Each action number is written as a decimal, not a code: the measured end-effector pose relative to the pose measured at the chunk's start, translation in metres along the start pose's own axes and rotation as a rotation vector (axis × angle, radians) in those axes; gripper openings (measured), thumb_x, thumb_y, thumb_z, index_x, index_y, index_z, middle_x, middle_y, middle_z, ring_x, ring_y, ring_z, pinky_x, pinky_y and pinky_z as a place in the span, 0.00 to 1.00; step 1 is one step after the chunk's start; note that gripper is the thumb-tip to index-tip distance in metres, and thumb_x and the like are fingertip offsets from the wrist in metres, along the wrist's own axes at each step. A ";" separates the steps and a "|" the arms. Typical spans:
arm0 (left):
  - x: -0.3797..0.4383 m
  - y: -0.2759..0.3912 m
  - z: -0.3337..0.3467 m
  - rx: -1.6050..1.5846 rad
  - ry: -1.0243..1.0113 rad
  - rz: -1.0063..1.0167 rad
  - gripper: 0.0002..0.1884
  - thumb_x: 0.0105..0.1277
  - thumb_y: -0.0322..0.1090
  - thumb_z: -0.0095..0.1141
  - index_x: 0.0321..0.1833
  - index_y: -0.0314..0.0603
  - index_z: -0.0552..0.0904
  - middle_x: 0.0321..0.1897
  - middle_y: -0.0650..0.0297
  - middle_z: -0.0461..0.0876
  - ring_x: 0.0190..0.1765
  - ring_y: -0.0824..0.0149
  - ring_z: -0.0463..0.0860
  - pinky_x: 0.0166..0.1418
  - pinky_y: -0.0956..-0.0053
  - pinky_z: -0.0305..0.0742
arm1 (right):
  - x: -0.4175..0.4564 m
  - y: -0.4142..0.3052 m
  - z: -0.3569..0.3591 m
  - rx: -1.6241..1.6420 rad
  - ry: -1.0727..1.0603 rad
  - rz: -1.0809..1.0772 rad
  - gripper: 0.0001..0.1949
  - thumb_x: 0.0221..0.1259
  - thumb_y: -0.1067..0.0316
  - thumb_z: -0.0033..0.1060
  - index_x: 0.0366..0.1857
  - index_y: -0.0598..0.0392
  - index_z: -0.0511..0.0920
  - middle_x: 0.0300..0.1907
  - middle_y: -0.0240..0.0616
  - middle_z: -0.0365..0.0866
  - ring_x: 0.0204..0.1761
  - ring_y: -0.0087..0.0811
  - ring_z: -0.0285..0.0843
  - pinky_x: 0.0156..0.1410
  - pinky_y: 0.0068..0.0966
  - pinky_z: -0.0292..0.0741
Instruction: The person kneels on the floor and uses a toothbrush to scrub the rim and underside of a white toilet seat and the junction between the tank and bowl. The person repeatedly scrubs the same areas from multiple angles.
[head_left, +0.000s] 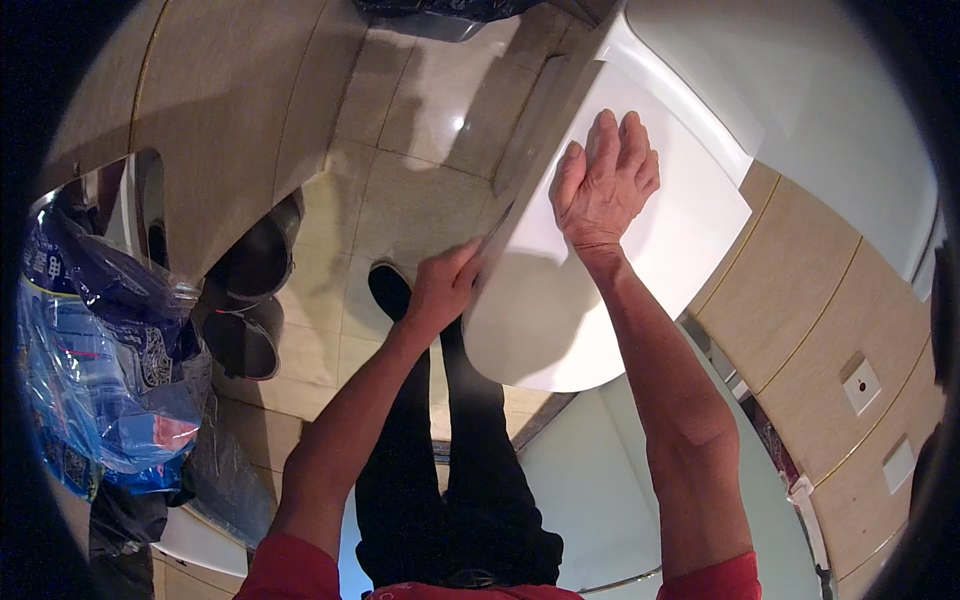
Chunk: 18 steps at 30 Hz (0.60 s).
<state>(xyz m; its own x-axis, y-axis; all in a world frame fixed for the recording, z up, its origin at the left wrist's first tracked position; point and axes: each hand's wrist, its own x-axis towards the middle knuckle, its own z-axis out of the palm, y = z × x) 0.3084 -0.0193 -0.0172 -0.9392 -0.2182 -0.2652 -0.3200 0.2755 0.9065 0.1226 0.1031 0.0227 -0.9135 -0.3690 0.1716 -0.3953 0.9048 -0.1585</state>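
Observation:
My right hand (606, 176) rests palm down on a smooth white counter-like slab (675, 232), its fingers slightly apart and nothing in its grasp. The slab has a rounded near corner and a raised white lip (675, 90) along its far right side. On the slab's left edge, my left hand (444, 283) is curled with its thumb side towards the rim. Its fingertips are blurred and partly hidden in shadow, so whether it grips the edge or a small thing does not show. A shadow falls on the slab's near part.
Plastic-wrapped blue packages (127, 360) are at left, beside two dark boots (244, 337). A black plastic bag (450, 7) is at the top. Tiled floor (420, 187) runs left of the slab. Wall plates (862, 386) are on the right wall; a pale panel (592, 480) stands near my legs.

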 end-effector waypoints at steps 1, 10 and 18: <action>-0.015 0.003 -0.005 0.002 -0.039 -0.064 0.16 0.65 0.25 0.56 0.57 0.34 0.80 0.34 0.46 0.85 0.35 0.60 0.87 0.39 0.71 0.79 | 0.000 0.001 0.000 -0.006 0.001 -0.001 0.27 0.59 0.57 0.54 0.63 0.51 0.67 0.65 0.52 0.60 0.68 0.50 0.56 0.71 0.55 0.51; -0.031 -0.005 -0.007 -0.059 -0.059 -0.083 0.15 0.67 0.26 0.55 0.56 0.31 0.79 0.34 0.47 0.85 0.33 0.59 0.86 0.39 0.70 0.79 | 0.001 0.000 -0.001 -0.005 -0.002 0.006 0.26 0.60 0.57 0.53 0.63 0.51 0.68 0.66 0.51 0.60 0.68 0.50 0.55 0.71 0.54 0.50; 0.022 0.006 -0.001 -0.067 0.024 0.056 0.15 0.67 0.28 0.56 0.56 0.32 0.80 0.35 0.48 0.85 0.33 0.60 0.85 0.39 0.69 0.78 | 0.000 -0.001 -0.001 0.009 -0.009 0.000 0.26 0.60 0.57 0.52 0.63 0.52 0.67 0.66 0.52 0.60 0.69 0.49 0.54 0.71 0.55 0.50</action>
<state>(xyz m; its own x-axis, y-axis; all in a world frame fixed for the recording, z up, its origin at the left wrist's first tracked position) 0.2861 -0.0235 -0.0176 -0.9519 -0.2266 -0.2062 -0.2572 0.2250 0.9398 0.1228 0.1025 0.0242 -0.9144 -0.3707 0.1627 -0.3958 0.9030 -0.1671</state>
